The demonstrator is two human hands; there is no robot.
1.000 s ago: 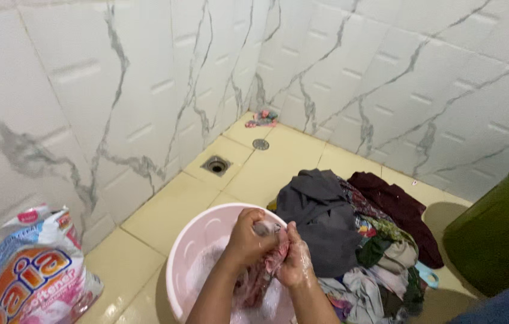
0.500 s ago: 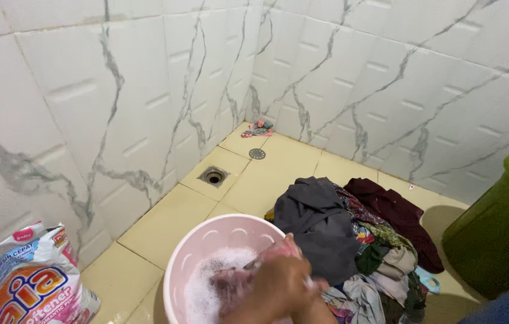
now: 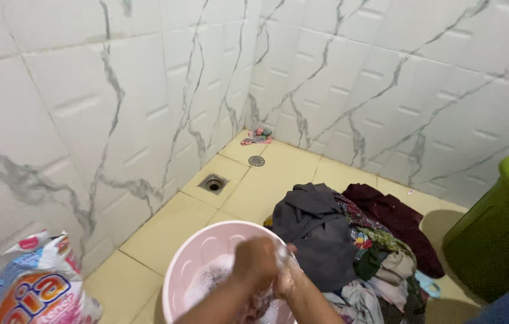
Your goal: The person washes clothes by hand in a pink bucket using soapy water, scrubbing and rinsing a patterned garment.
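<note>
Two hands are clenched together on a wet pinkish garment point(image 3: 260, 300) over a pink basin point(image 3: 191, 255) of suds. The cloth is bunched between the palms and hangs from them down toward the foamy water, so its long axis is seen to run roughly from the knuckles downward and toward the wearer; most of it is hidden by the hands and the lower edge of the view. The left hand point(image 3: 256, 259) is closed over the top of the bundle, its fingers curled around the fabric, and the right hand point(image 3: 289, 277) is pressed against it from the side, wet and foamy, its fingers likewise wrapped on the cloth. Neither hand is nearer than the other: both are in contact with the garment.

Just beside the basin, on its right, a heap of clothes point(image 3: 350, 246) is piled on the yellow tiled floor point(image 3: 266, 180), a grey piece on top and a dark red one behind. A green bucket point(image 3: 497, 234) stands well apart at the right edge. A detergent bag point(image 3: 32, 288) is propped against the marbled wall at the lower left. A floor drain point(image 3: 213, 183) and a small crumpled rag point(image 3: 257, 136) are seen farther off, toward the corner.
</note>
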